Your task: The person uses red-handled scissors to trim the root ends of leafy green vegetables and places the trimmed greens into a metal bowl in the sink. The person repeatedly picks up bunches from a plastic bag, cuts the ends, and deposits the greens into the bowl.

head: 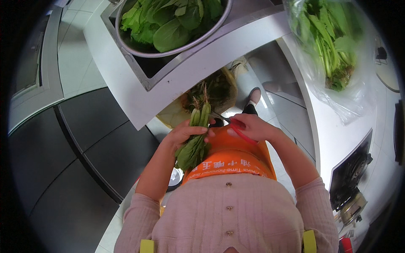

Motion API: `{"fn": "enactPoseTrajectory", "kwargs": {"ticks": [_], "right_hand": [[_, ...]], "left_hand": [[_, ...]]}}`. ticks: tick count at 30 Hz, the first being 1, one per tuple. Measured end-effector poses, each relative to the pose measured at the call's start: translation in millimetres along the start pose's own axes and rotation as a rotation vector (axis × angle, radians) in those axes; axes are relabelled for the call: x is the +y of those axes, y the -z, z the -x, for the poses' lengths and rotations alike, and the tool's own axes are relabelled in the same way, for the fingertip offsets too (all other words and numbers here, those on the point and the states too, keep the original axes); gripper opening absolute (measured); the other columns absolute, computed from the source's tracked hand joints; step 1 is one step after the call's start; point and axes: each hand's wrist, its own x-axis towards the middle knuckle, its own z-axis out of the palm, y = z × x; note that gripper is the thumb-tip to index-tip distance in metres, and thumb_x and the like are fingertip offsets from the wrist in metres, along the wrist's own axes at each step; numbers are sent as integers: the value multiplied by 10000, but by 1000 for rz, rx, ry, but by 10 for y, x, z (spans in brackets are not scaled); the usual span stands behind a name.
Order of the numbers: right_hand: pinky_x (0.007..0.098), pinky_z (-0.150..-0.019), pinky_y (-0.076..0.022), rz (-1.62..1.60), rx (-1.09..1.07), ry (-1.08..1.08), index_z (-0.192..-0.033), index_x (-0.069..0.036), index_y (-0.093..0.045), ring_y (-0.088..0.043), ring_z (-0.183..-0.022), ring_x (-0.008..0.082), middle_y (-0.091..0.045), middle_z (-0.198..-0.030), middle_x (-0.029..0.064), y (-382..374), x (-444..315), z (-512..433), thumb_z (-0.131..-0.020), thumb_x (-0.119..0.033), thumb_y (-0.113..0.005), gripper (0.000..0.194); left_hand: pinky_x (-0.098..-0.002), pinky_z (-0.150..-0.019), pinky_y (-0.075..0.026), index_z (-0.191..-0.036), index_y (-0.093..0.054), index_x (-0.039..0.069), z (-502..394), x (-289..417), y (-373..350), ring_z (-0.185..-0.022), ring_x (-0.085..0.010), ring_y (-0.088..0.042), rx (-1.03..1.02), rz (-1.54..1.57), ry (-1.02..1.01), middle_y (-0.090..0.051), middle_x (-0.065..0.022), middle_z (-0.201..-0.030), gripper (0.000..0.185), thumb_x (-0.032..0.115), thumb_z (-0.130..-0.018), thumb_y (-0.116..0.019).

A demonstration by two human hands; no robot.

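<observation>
Leafy green vegetables (200, 117) with thick pale stems are gripped in my left hand (185, 134). Their thin roots point away from me, and the leaves hang down toward my orange apron (221, 164). My right hand (254, 126) holds red-handled scissors (242, 134). The metal blades reach left to the stems just below the roots; whether they touch is too small to tell. Beneath the roots stands a waste bin with a yellowish liner (232, 91), holding dark plant scraps (215, 90).
A metal basin (172, 54) of loose green leaves (172, 34) sits over the sink (147, 83). On the right-hand white counter (326, 126) lies a clear plastic bag (341, 104) of greens (330, 47). A stove (351, 170) with a pot (354, 207) is farther right; dark cabinet panels (104, 117) stand left.
</observation>
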Motion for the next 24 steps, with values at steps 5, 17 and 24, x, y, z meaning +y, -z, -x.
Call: {"fn": "enactPoseTrajectory", "kwargs": {"ticks": [5,17,24], "right_hand": [[318,-635,-455,-20,-23,-31,-956,-5,-612,-565,-678,207,-621,-765,142,-60,-93,-196,-821,-482,-621,496],[336,-564,-439,94,36,-134,-801,23,-653,-532,-556,205,-571,-609,161,-91,133,-339,-806,-461,-651,484],[326,-571,-433,104,76,-191,-786,12,-624,-540,-572,211,-574,-620,131,-71,183,-278,-818,-424,-646,438]], "left_hand": [[-271,-668,-470,-1202,-503,14,-30,0,170,-700,-151,-581,-21,-190,5,-644,-115,-917,446,235,-836,-628],[-207,-572,-413,-1181,-520,12,-315,-105,360,-614,-96,-484,26,32,123,-586,-34,-764,391,271,-893,-566],[-216,-555,-413,-1120,-562,16,-390,-145,504,-616,-101,-499,6,-29,130,-564,-17,-727,343,253,-875,-592]]}}
